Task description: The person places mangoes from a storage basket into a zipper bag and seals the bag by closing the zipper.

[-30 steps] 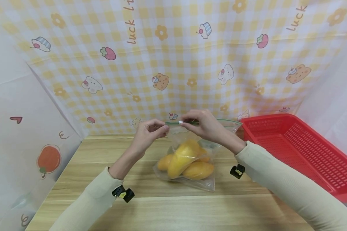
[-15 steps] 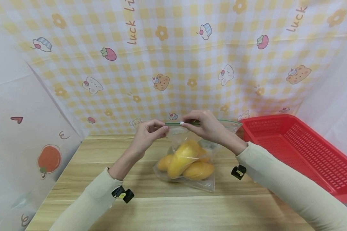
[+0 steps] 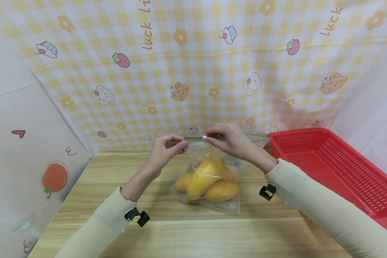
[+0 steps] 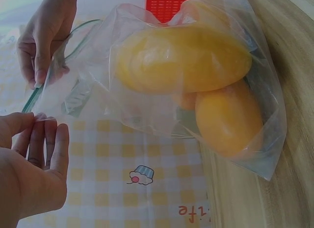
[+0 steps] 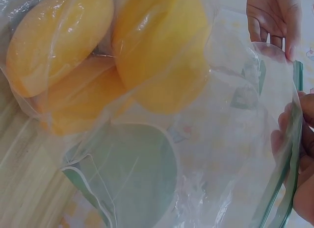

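A clear zip bag (image 3: pixel 229 207) with a green zip strip (image 3: pixel 193 138) stands on the wooden table, its lower part spread there. Several yellow mangoes (image 3: pixel 204 177) lie inside it, pressed together at the bottom. My left hand (image 3: pixel 162 152) pinches the bag's top left corner between thumb and fingers. With thumb and fingertips, my right hand (image 3: pixel 230 141) pinches the white slider (image 3: pixel 204 137) on the strip, a short way right of the left hand. Right of the slider the bag's mouth gapes, as the right wrist view shows with two separate green edges (image 5: pixel 274 208).
A red plastic basket (image 3: pixel 313 157) with perforated walls stands at the right, close to the bag's right top corner. Behind the wooden table (image 3: pixel 122 172) hangs a yellow checked cloth (image 3: pixel 187 64). White sheeting (image 3: pixel 35 118) closes off the left side.
My right hand has slid slightly to the right with the slider along the green strip. The left hand and the mangoes stay where they were.
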`<state>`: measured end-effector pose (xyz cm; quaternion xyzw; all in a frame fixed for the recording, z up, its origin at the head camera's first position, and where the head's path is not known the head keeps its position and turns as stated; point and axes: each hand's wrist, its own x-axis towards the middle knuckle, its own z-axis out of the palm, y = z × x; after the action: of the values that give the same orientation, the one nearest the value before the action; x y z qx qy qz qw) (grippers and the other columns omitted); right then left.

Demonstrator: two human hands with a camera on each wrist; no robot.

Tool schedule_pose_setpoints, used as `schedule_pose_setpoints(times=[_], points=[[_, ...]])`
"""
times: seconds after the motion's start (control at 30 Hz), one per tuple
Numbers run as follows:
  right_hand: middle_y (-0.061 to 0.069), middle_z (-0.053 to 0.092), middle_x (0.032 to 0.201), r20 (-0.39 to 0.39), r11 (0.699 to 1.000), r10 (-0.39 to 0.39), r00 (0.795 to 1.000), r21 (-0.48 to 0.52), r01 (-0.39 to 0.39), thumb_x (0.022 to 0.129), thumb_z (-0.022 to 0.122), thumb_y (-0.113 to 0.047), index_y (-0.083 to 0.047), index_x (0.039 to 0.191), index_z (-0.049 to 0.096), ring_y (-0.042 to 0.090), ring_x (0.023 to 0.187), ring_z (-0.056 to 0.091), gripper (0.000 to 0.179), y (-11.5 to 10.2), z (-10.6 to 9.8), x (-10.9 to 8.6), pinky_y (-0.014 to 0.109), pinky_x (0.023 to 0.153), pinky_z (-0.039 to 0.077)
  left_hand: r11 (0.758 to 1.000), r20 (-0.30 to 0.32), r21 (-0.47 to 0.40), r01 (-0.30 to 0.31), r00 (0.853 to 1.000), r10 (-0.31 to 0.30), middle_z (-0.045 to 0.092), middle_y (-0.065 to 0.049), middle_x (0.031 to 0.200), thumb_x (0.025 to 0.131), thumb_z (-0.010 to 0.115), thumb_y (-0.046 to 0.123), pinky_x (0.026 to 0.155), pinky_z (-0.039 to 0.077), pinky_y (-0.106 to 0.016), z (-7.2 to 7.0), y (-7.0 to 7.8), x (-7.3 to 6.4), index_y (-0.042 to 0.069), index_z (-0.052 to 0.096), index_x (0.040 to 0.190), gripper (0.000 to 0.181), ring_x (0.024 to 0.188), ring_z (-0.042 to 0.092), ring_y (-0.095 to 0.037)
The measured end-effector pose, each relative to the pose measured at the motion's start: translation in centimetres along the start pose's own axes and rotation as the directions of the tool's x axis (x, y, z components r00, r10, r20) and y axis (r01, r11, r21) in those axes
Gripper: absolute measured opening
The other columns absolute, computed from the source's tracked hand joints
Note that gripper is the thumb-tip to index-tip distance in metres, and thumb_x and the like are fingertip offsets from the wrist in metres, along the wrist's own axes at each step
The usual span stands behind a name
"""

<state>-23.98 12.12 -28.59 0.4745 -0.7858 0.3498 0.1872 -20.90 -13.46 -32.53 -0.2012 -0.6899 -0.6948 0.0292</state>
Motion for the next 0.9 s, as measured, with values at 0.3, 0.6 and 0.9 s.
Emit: schedule_pose_setpoints(times=[0.3,0.6,0.9], points=[[-0.002,0.071,0.090,-0.010,1.000,-0.007,1.000,-0.005,0.007,0.091,0.078,-0.004,-0.004,0.100,0.077,0.010,0.082,0.066,0.010,0.21,-0.10,-0.23,0.029,0.072,0.058,1.000,0.000,0.007,-0.003,1.000,0.003,0.067,-0.017,0.099,0.097,0.070,0.005,0.088,0.058,-0.048,-0.06,-0.12,0.00,-0.009,0.069,0.103,0.015,0.086,0.067,-0.022],[-0.002,0.071,0.090,-0.012,1.000,-0.010,1.000,-0.013,0.009,0.091,0.078,-0.005,-0.005,0.099,0.077,0.010,0.082,0.066,0.008,0.26,-0.18,-0.33,0.030,0.072,0.058,1.000,0.002,0.003,-0.010,1.000,0.010,0.067,-0.017,0.100,0.097,0.070,0.004,0.086,0.060,-0.042,-0.07,-0.12,0.00,-0.010,0.069,0.103,0.015,0.085,0.067,-0.022],[-0.002,0.072,0.090,-0.012,1.000,-0.003,1.000,-0.021,0.002,0.091,0.078,-0.005,-0.005,0.100,0.077,0.010,0.082,0.066,0.009,0.28,-0.30,-0.37,0.030,0.072,0.058,1.000,0.004,0.011,-0.007,1.000,0.007,0.067,-0.018,0.100,0.097,0.070,0.005,0.089,0.058,-0.050,-0.12,-0.05,-0.01,-0.009,0.069,0.103,0.015,0.086,0.067,-0.023]])
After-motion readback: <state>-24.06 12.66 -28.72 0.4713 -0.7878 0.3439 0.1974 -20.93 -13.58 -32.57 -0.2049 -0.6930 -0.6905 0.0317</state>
